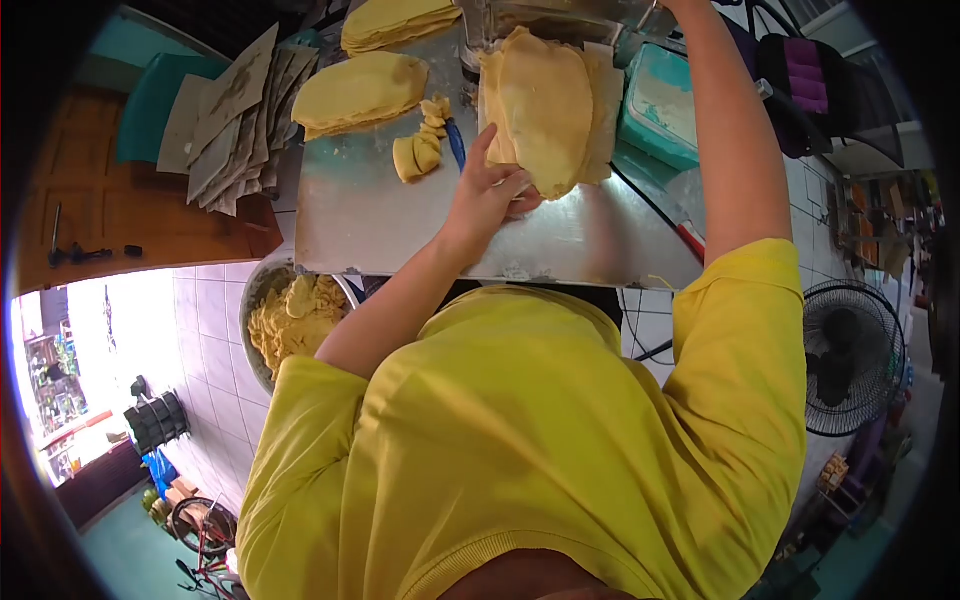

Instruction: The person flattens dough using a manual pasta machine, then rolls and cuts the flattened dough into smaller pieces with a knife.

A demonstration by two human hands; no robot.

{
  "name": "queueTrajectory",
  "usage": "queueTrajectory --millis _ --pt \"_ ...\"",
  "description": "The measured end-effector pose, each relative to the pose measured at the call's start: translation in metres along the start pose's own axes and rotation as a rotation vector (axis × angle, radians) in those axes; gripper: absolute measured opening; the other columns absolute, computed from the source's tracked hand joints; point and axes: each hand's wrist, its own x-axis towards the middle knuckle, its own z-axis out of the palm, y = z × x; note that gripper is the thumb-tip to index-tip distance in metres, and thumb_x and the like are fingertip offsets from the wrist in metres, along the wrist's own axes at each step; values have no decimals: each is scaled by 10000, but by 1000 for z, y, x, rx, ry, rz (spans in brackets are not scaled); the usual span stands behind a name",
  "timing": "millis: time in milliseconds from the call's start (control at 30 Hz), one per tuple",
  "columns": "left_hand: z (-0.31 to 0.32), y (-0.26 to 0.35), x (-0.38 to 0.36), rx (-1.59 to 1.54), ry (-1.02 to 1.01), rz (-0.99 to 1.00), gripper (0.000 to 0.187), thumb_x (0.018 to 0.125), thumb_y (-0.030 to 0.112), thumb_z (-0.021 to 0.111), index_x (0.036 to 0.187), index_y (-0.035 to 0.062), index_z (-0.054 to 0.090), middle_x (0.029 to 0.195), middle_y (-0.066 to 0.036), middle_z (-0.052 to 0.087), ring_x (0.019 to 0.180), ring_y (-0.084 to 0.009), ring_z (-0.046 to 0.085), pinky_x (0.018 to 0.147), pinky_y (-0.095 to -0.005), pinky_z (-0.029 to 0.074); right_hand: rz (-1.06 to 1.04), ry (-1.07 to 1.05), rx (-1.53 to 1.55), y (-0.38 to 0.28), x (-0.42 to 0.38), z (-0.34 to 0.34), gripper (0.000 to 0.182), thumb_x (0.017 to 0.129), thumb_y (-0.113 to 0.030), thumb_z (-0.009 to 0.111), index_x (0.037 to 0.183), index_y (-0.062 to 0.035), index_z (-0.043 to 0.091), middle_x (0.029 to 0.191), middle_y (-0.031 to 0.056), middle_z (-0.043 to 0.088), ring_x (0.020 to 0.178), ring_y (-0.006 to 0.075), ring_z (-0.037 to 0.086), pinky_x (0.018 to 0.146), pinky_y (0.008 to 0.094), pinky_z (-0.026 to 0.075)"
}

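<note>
My left hand (490, 200) is at the lower left corner of a stack of flat yellow dough sheets (548, 110), thumb and fingers pinched at the edge of the dough, with the index finger raised. At the top edge my right arm reaches up past the stack, and only a bit of my right hand (680, 4) shows, beside a thin metal handle on a metal machine (500, 20). Left of the stack, small dough pieces (418, 150) lie near a blue-handled tool (456, 143). Two more dough stacks (360, 92) rest on the metal table (380, 220).
A teal container (662, 105) stands right of the dough. Below the table's left edge is a bowl of dough (290, 315). Cardboard sheets (235, 120) are piled at the upper left. A fan (850, 355) stands at the right. A red-handled tool (690, 240) is near the right edge.
</note>
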Motion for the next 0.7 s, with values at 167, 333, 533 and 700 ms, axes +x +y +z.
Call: queueTrajectory --millis 167,333,533,700 --pt "-64 32 -4 1085 481 674 366 846 114 612 1205 76 560 839 -116 581 767 -175 592 692 -301 490 6 6 6 1 0 0 316 875 -92 552 1178 -17 607 793 100 619 682 148 546 653 301 439" --pt "-120 51 10 1302 403 389 335 849 225 621 1146 71 590 886 -134 611 802 -212 598 748 -311 478 50 11 26 -7 -4 -1 325 878 -101 558 1191 -23 599 808 97 623 695 151 550 660 297 441" --pt "-151 41 14 915 364 419 318 854 76 530 1166 19 547 964 -87 605 841 -143 559 755 -268 455 20 25 19 -6 -5 1 310 880 -112 561 1174 -26 609 855 98 641 741 177 574 696 305 447" --pt "-153 40 13 463 405 403 338 833 -4 461 1163 22 531 989 -83 572 870 -133 555 762 -249 459 -16 42 12 -7 -4 0 308 882 -117 561 1173 -30 612 898 94 658 760 178 589 707 305 454"
